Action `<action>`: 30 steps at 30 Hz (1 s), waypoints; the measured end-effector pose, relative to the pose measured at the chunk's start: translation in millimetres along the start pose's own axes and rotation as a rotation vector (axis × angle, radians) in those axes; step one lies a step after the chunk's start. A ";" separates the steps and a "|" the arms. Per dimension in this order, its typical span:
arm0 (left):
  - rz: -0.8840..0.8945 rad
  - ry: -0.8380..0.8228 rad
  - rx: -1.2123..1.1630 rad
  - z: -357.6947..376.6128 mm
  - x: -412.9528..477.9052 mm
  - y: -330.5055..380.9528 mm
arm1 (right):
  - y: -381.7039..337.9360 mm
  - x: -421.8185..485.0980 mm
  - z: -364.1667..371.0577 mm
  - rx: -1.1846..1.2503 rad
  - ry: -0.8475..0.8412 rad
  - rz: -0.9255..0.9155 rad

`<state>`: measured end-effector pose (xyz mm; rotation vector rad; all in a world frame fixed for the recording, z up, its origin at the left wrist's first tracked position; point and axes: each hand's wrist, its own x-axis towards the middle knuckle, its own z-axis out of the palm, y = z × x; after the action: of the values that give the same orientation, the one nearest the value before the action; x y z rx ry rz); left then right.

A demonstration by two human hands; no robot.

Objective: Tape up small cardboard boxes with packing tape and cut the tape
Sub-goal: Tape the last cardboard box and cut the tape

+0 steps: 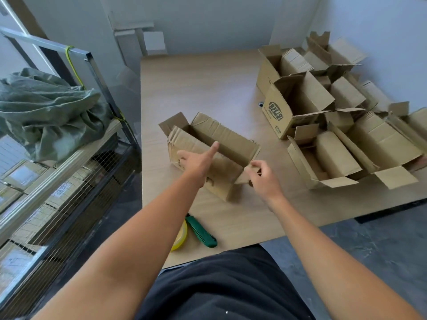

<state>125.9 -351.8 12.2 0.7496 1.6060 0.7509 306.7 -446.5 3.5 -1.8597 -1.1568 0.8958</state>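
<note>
**Open box between both hands, flaps not yet folded**

Far left: one green sack (46,107) slumped on a metal rack (89,58), off the table (208,84). Not part of the job.

Centre: one open box (221,135) on the table, top flaps up, nothing visible inside. Its long axis runs from far-left to near-right, slanted across the person's front.

Left hand (198,160): fingers straight, index reaching out over the near long flap, palm lying on that flap about midway along. It grips nothing.

Right hand (261,174): fingers curled, pinching the short end flap at the box's near-right corner.

Judgement: the step is folding flaps in before taping. The end flap goes first, then the long flap under the left palm. Each hand already sits on its own flap, so neither needs to cross.

Near edge, below the box: one yellow tape roll (181,237), partly hidden by the left forearm, and one green utility knife (201,232) just beside it, pointing at the box. Both lie back toward the body and closer to the left arm, so the left hand has the shorter reach.

Right: a heap of small boxes (346,125), most with flaps open, one with dark print (277,112). Too overlapped for a sure count; at least ten.
</note>
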 end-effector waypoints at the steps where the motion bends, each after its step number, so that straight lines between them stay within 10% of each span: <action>1: 0.018 0.027 0.084 7.6 -3.6 0.4 | -0.4 -4.4 2.8 -0.009 -0.031 -0.012; 5: 0.035 0.058 0.278 17.8 -6.0 -0.1 | 0.4 -15.8 -3.7 -0.410 -0.063 0.015; 9: 0.122 -0.025 -0.010 3.3 -4.1 -7.1 | -15.4 -6.2 -24.0 -0.819 -0.022 -0.305; 13: 0.221 -0.092 -0.100 -18.6 0.7 -27.3 | -40.8 28.0 -28.2 -0.836 -0.321 -0.256; 20: 0.378 -0.104 0.435 3.1 25.0 -50.4 | -10.2 64.7 -18.6 -0.620 -0.498 -0.036; 30: 0.293 0.056 0.249 91.0 123.9 62.6 | -49.2 203.7 -58.1 -0.898 -0.156 -0.398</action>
<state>202.5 -208.6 -21.9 1.1720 1.6787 0.7929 407.0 -256.9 39.3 -2.0979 -2.1779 0.2904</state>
